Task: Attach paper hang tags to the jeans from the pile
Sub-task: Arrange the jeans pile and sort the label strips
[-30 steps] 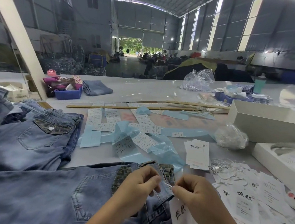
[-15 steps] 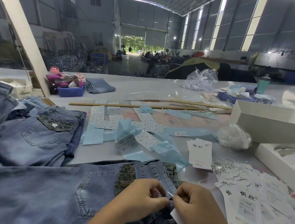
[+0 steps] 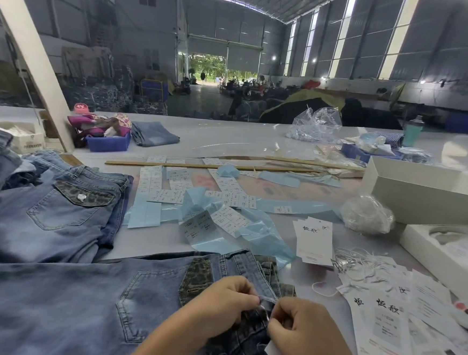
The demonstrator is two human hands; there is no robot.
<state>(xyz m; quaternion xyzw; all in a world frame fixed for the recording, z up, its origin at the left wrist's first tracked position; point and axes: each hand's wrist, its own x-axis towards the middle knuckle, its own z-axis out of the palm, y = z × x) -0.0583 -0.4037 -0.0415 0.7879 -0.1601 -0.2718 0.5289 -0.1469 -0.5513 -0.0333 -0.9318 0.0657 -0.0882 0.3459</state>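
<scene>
From the head camera, the jeans being worked on (image 3: 77, 305) lie flat along the near edge of the tabletop (image 3: 244, 141), waistband turned toward the right, which puts the belt loop (image 3: 266, 301) straight under both hands. The left hand (image 3: 220, 305) has its fingers curled, pinching the denim at that loop, seemingly to hold it steady and lifted; the right hand (image 3: 303, 327) pinches close against it from the other side, probably feeding the tag's string through, though the string itself is too fine to make out. A white hang tag (image 3: 275, 354) peeks out under the right hand, so it hangs where it will be tied. Spare hang tags (image 3: 381, 323) fan out along the near right edge, beside a tangle of white strings (image 3: 357, 264), both within easy reach of the right hand. The pile of jeans (image 3: 48, 210) sits at the left edge, probably awaiting their turn. Blue backing strips and size stickers (image 3: 224, 218) litter the middle.
</scene>
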